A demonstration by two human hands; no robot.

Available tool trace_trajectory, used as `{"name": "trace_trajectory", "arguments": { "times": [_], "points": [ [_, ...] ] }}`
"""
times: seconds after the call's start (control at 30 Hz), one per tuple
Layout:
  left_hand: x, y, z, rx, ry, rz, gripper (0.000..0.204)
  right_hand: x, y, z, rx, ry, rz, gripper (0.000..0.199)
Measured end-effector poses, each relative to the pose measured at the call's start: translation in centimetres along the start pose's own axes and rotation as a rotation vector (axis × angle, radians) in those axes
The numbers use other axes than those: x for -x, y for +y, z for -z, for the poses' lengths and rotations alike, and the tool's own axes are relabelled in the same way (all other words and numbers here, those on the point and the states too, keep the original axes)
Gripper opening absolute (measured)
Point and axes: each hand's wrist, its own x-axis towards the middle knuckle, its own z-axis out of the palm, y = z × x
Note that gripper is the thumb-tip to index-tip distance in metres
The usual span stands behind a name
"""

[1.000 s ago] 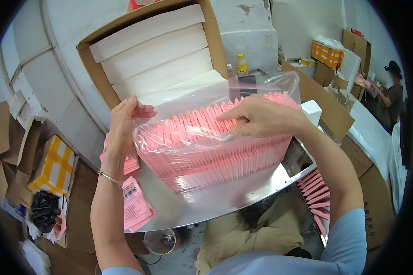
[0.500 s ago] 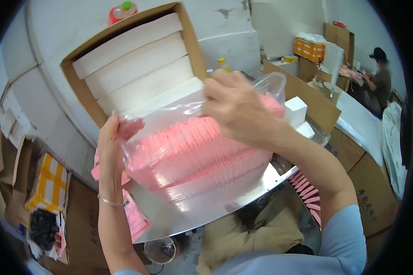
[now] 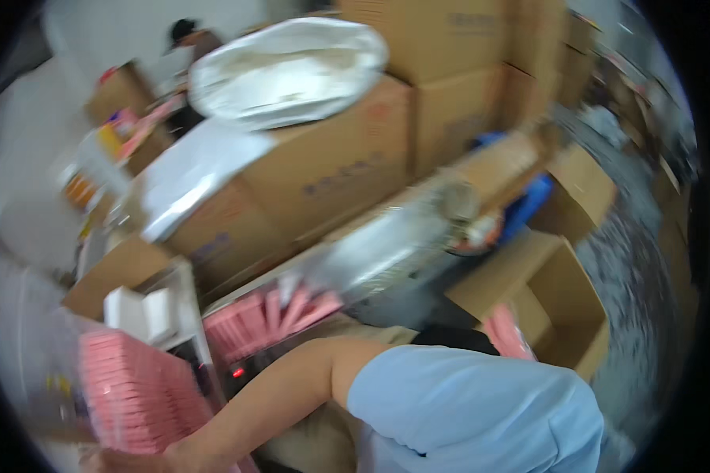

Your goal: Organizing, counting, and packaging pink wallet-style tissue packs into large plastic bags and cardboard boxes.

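The bag of pink packets [image 3: 138, 390], stacked in tight rows under clear plastic, stands at the lower left. My right forearm stretches across the lower part of the picture toward it. At the bag's near lower edge is my right hand [image 3: 130, 459], blurred and partly cut off by the picture's dark rim, so its fingers do not show clearly. Whether it grips the plastic is hidden. My left hand is out of the picture.
White boxes [image 3: 140, 314] stand behind the bag. More pink packets [image 3: 252, 322] lie in a row beside my lap. Large cartons [image 3: 339, 169] form a wall ahead, topped by a white sack [image 3: 288, 72]. An open carton [image 3: 552, 299] sits on the right. A person [image 3: 193, 39] is far left.
The view has swung strongly to the right, so the bag now appears at the lower left. My left hand has left the picture, and my right hand is now at the bag's near lower edge.
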Motion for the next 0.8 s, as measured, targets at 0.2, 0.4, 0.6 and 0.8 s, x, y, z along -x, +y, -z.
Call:
{"name": "trace_trajectory", "arguments": {
  "times": [0.2, 0.4, 0.6, 0.8],
  "points": [
    [0.4, 2.2, -21.8, 0.058, -0.943, 0.012, 0.052, -2.0, -5.4, 17.8, 0.856, -0.110, -0.079, 0.031],
    [8.5, 5.5, -31.6, -0.008, -1.559, 0.010, 0.054, 3.3, -30.8, 37.4, 0.832, 0.191, -0.023, 0.018],
    [17.1, 3.4, -37.9, 0.307, -1.355, -0.308, 0.089, 10.2, -55.3, 43.1, 2.096, 0.306, -0.914, 0.007],
    [15.8, -3.5, -37.4, 0.132, -1.580, 0.166, 0.069, 38.5, -65.2, 47.1, 2.118, 1.030, -0.861, 0.005]
  ]
}}
